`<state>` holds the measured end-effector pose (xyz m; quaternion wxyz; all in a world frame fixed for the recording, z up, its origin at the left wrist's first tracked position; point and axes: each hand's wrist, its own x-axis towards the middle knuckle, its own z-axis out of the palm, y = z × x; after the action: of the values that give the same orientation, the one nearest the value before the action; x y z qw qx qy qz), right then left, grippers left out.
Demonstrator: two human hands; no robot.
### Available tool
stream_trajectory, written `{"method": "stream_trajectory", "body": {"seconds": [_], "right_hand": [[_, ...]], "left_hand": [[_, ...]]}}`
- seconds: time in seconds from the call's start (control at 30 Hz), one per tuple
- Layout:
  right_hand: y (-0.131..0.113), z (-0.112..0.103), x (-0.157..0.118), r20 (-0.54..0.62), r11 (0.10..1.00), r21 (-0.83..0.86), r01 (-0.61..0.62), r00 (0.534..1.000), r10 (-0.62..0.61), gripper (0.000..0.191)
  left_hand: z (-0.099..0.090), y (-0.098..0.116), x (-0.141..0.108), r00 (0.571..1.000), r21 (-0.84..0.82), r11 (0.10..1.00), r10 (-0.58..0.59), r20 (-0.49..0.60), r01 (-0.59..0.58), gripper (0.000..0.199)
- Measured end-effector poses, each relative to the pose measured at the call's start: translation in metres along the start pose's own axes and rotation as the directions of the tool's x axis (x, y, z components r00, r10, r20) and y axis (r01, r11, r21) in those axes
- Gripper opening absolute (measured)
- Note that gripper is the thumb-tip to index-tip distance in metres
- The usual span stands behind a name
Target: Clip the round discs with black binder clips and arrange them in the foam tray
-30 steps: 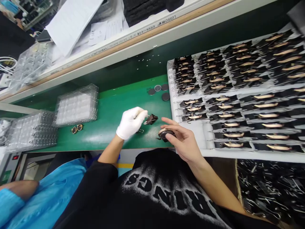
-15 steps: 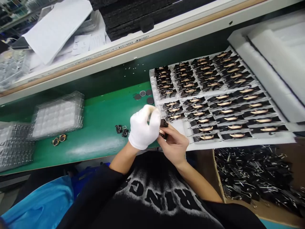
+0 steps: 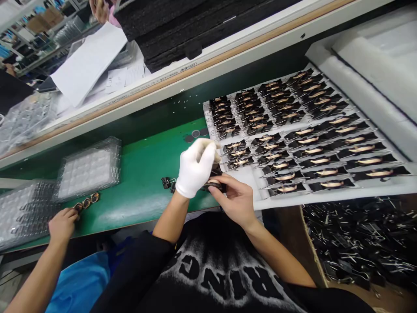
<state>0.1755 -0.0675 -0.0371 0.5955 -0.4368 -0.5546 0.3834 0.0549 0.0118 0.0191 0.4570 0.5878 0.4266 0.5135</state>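
My left hand (image 3: 197, 168), in a white glove, is closed with its fingertips at a black binder clip (image 3: 216, 170), which they partly hide. Bare, my right hand (image 3: 237, 196) pinches a dark round piece with a gold-toned rim (image 3: 213, 184) between thumb and fingers, right below the clip. Whether the clip's jaws grip the round piece is hidden. Just left of my glove, black binder clips (image 3: 167, 183) lie on the green bench. To the right, a white foam tray (image 3: 243, 174) holds rows of binder clips (image 3: 317, 161) with tan-edged pieces in them.
Dark discs (image 3: 195, 134) lie behind my glove. Clear plastic trays (image 3: 87, 169) are stacked at left. A co-worker's hand (image 3: 62, 224) touches gold-rimmed round pieces (image 3: 86, 203). A box of loose binder clips (image 3: 361, 243) stands lower right. A shelf edge (image 3: 156, 89) runs across the back.
The co-worker's hand has come in at left, by the gold-rimmed pieces, which now number three instead of two. The round piece in my right hand shows more plainly, turned flatter.
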Motion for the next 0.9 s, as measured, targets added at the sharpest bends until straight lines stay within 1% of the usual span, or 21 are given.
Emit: {"method": "stream_trajectory", "body": {"seconds": [0.07, 0.1, 0.13, 0.2, 0.3, 0.37, 0.43, 0.53, 0.6, 0.63, 0.73, 0.83, 0.9], "right_hand": [[0.001, -0.001, -0.001, -0.014, 0.996, -0.056, 0.069, 0.997, -0.07, 0.022], [0.002, -0.001, -0.002, -0.026, 0.988, -0.104, 0.117, 0.992, -0.121, 0.026], [0.003, -0.001, -0.002, -0.036, 0.973, -0.157, 0.166, 0.984, -0.174, 0.03], [0.006, 0.002, -0.005, -0.052, 0.937, -0.248, 0.247, 0.962, -0.267, 0.037], [0.008, 0.006, -0.007, -0.057, 0.893, -0.326, 0.311, 0.936, -0.347, 0.038], [0.008, 0.008, -0.006, -0.049, 0.874, -0.358, 0.33, 0.928, -0.37, 0.038], [0.007, 0.008, -0.005, -0.035, 0.855, -0.374, 0.359, 0.916, -0.4, 0.039], [0.005, 0.006, -0.004, -0.009, 0.829, -0.385, 0.405, 0.897, -0.442, 0.041], [0.005, 0.004, -0.005, 0.006, 0.825, -0.392, 0.407, 0.898, -0.441, 0.04], [0.005, 0.003, -0.005, 0.003, 0.827, -0.395, 0.401, 0.9, -0.435, 0.039], [0.007, 0.001, -0.01, -0.04, 0.847, -0.39, 0.361, 0.913, -0.407, 0.038], [0.009, -0.002, -0.014, -0.131, 0.907, -0.342, 0.244, 0.944, -0.303, 0.033], [0.011, -0.003, -0.014, -0.192, 0.934, -0.313, 0.174, 0.951, -0.241, 0.03]], "left_hand": [[-0.004, 0.001, -0.004, 0.986, -0.068, 0.995, -0.063, 0.154, 0.074, 0.029], [-0.005, 0.002, -0.006, 0.978, -0.09, 0.99, -0.093, 0.189, 0.112, 0.033], [-0.006, 0.002, -0.009, 0.975, -0.11, 0.983, -0.122, 0.186, 0.144, 0.038], [-0.004, 0.0, -0.013, 0.981, -0.16, 0.971, -0.165, 0.106, 0.181, 0.049], [0.004, -0.004, -0.018, 0.984, -0.231, 0.958, -0.175, -0.006, 0.169, 0.06], [0.008, -0.004, -0.02, 0.988, -0.247, 0.96, -0.147, -0.042, 0.132, 0.058], [0.009, -0.001, -0.02, 0.994, -0.226, 0.97, -0.098, -0.05, 0.084, 0.052], [0.007, 0.007, -0.021, 1.0, -0.146, 0.989, -0.014, 0.015, 0.016, 0.044], [0.005, 0.01, -0.02, 0.999, -0.139, 0.99, 0.015, 0.047, -0.008, 0.043], [0.005, 0.011, -0.019, 0.999, -0.156, 0.988, 0.016, 0.044, -0.009, 0.043], [0.004, 0.008, -0.015, 1.0, -0.246, 0.969, -0.024, -0.018, 0.019, 0.043], [0.006, 0.001, -0.007, 0.993, -0.299, 0.954, -0.053, -0.101, 0.02, 0.047], [0.008, -0.005, -0.002, 0.989, -0.321, 0.947, -0.067, -0.129, 0.023, 0.052]]}}
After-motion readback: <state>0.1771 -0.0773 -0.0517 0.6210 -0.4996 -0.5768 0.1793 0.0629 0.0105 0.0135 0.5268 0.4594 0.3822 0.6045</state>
